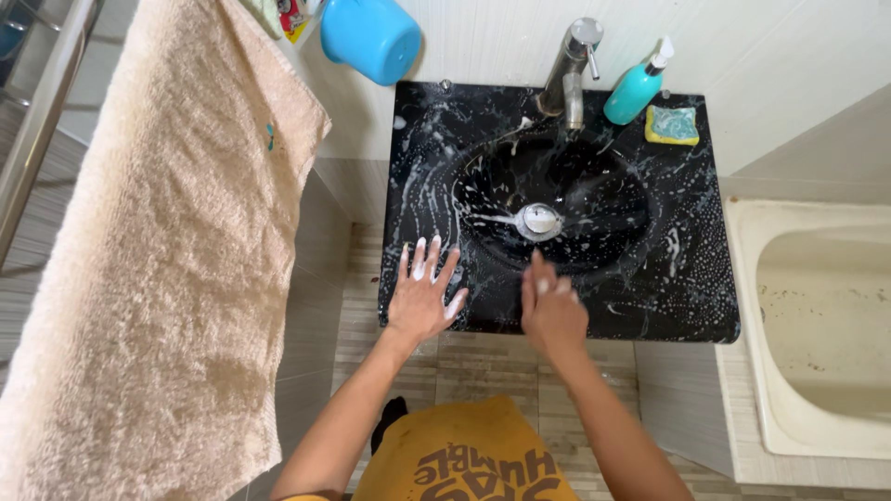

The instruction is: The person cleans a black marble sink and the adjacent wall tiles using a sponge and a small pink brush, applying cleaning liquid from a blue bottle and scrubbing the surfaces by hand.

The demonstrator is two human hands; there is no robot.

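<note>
A black sink (pixel 691 278) streaked with white soap foam fills the middle of the head view. My left hand (pixel 423 295) lies flat on its front left rim, fingers spread and foamy. My right hand (pixel 551 308) rests on the front rim near the basin, fingers together and blurred; it holds nothing that I can see. A round metal drain (pixel 539 220) sits at the basin's centre, and a chrome tap (pixel 573 67) stands behind it.
A teal pump bottle (pixel 635 91) and a yellow-and-green sponge (pixel 672 124) sit at the back right corner. A beige towel (pixel 158 250) hangs at left, a blue cup (pixel 371 37) above. A white tub (pixel 817 325) stands at right.
</note>
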